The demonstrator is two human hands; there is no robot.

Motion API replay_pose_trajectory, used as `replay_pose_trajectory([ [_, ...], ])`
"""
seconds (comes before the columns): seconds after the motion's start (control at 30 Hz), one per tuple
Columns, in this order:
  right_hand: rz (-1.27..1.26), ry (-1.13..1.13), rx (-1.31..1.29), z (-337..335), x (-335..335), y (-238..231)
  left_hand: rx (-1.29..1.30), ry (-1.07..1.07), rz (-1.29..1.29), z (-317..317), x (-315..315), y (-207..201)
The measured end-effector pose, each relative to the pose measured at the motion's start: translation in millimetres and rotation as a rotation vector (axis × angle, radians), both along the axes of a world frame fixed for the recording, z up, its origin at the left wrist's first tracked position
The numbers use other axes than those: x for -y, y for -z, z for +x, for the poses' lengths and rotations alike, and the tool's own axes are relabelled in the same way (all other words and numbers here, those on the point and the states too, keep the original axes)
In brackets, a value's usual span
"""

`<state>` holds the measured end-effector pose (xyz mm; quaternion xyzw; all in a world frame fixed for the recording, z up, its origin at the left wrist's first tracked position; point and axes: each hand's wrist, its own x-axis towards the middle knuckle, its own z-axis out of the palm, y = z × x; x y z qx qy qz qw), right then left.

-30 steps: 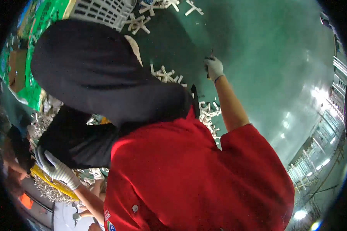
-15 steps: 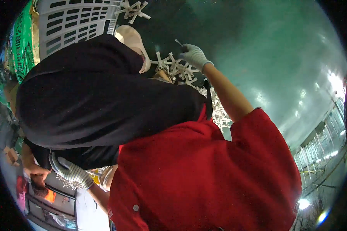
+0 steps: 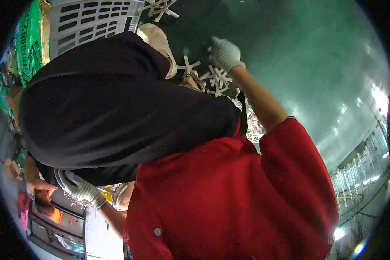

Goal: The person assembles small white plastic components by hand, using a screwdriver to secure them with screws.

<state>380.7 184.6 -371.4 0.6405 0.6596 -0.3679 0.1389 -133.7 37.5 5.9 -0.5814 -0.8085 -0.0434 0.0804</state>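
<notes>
My right hand (image 3: pixel 226 54), in a pale knitted glove, is held above the dark green floor, its fingers curled closed. What it grips is too blurred to name. Below and left of it lie several white star-shaped pieces (image 3: pixel 219 76) with straight arms, and one more star-shaped piece (image 3: pixel 187 66) sits beside my pale shoe (image 3: pixel 154 39). My left hand (image 3: pixel 83 190), gloved in grey and white, is at the lower left against my black trousers (image 3: pixel 117 117), fingers stretched out and apart. No object shows in it.
A white slotted plastic basket (image 3: pixel 69 45) stands at the upper left, beside a green printed sack (image 3: pixel 30 47). Further white pieces (image 3: pixel 161 6) lie by the basket. A heap of small white pieces (image 3: pixel 255 128) shows beyond my hip. Another person (image 3: pixel 41 190) is at the lower left.
My right hand has moved slightly up and right, away from the white pieces. The thin pointed thing seen sticking out of it before no longer shows clearly. My left hand has hardly moved.
</notes>
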Motion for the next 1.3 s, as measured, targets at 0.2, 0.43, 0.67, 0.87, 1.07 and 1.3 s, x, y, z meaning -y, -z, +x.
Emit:
replay_pose_trajectory([
  [0.2,-0.502,-0.454,-0.538,-22,-13,-41,-0.012,-0.021,0.015,3,2,-6],
  [0.43,-0.561,-0.683,-0.408,-72,13,-21,0.057,-0.07,0.001,4,1,-4],
  [0.67,-0.261,-0.499,-0.166,-8,-32,-34,0.04,-0.054,0.023,-3,17,-7],
  [0.87,-0.311,-0.114,-0.21,35,-90,-57,0.038,-0.082,0.042,-7,22,-3],
  [1.07,-0.017,0.052,-0.432,84,-99,-34,0.044,-0.041,0.06,1,14,-1],
  [1.3,0.111,0.522,-0.814,20,-104,-207,0.024,-0.012,0.1,2,27,-31],
])
